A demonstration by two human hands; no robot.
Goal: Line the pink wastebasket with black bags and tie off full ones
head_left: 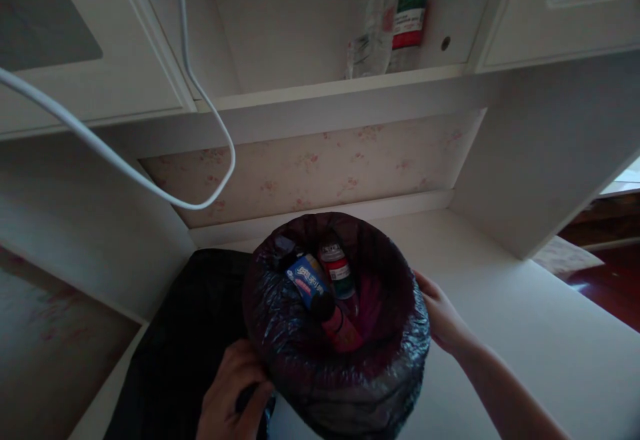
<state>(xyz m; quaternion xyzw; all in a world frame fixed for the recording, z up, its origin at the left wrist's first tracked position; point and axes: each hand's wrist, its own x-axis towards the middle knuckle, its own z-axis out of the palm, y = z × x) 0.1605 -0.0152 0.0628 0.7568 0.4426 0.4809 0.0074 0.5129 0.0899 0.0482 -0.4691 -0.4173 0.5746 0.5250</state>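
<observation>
A round trash bin lined with a thin, dark, shiny plastic bag (345, 377) is tilted so that I look into its mouth. Inside it lie a blue snack packet (307, 280), a small bottle with a red and green label (338, 270) and a red item with a black end (341, 330). My left hand (237, 387) is at the bin's lower left, its fingers curled and closed around dark plastic. My right hand (440, 313) grips the bin's right side, with the fingertips hidden behind the rim.
A large black bag or cloth (175, 353) lies left of the bin on the white desktop (505, 320). Above, an open shelf (280, 27) holds a clear plastic cup (373, 27) and a labelled can (413, 7). A white cable (120, 167) hangs in front at left.
</observation>
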